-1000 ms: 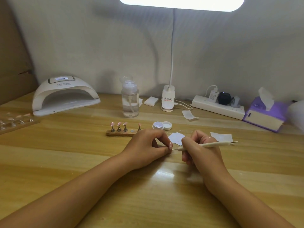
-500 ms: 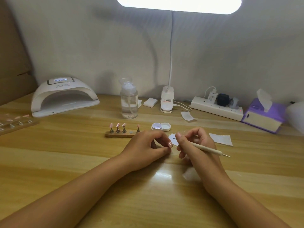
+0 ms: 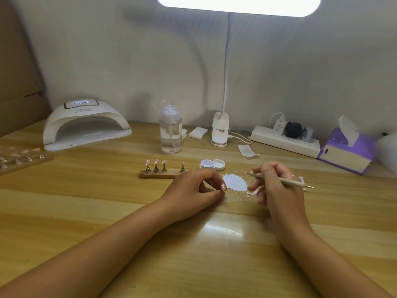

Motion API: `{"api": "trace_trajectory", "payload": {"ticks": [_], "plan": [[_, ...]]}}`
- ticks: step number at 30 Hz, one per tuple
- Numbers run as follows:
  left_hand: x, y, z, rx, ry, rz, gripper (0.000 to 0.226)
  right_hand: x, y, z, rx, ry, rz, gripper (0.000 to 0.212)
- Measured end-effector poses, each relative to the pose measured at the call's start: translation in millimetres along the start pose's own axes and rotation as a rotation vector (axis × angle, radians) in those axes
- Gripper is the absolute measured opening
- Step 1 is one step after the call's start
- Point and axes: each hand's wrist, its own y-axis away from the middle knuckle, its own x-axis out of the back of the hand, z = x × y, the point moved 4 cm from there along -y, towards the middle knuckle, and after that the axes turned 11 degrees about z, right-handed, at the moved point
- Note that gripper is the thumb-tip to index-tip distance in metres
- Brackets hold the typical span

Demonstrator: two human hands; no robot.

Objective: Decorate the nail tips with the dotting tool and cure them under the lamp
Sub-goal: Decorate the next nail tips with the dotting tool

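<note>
My left hand [image 3: 193, 190] rests on the table and pinches a small pink nail tip [image 3: 223, 187] between thumb and forefinger. My right hand [image 3: 277, 186] grips the cream dotting tool [image 3: 281, 180] like a pen; its front point sits above a white patch [image 3: 234, 181] between my hands. A wooden holder [image 3: 159, 174] behind my left hand carries several pink nail tips [image 3: 156, 162] on small stands. The white curing lamp [image 3: 86, 125] stands at the back left, its mouth facing me.
An open small jar [image 3: 206, 164] and its lid [image 3: 219, 165] lie behind the white patch. Further back are a clear pump bottle [image 3: 170, 134], the desk lamp base [image 3: 220, 131], a power strip [image 3: 283, 140] and a purple tissue box [image 3: 345, 151]. Another nail tray [image 3: 21, 158] sits far left.
My right hand has drawn the dotting tool's point away from the nail tip and moved right, with the tool turned in its grip. My left hand has stayed in place.
</note>
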Motion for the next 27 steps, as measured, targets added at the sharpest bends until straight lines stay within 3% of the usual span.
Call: {"api": "trace_trajectory", "payload": {"ticks": [2, 13, 20, 24, 27], "plan": [[-0.5, 0.1, -0.5, -0.001, 0.009, -0.002, 0.020, 1.3, -2.0, 5.8, -0.045, 0.116, -0.022, 0.008], [-0.5, 0.9, -0.4, -0.023, -0.028, 0.000, 0.015, -2.8, -1.3, 11.7, 0.006, 0.390, -0.108, 0.017], [0.3, 1.3, -0.2, -0.028, -0.001, 0.005, 0.015, 0.9, 3.4, 2.5, 0.060, 0.232, -0.032, 0.021], [0.8, 0.7, -0.1, -0.028, 0.019, 0.004, 0.020, -4.3, 8.7, -2.9, -0.068, -0.025, -0.079, 0.016], [1.0, 1.2, 0.6, -0.043, -0.009, -0.004, 0.023, -7.5, 12.5, -0.1, -0.142, -0.061, -0.122, 0.021]]}}
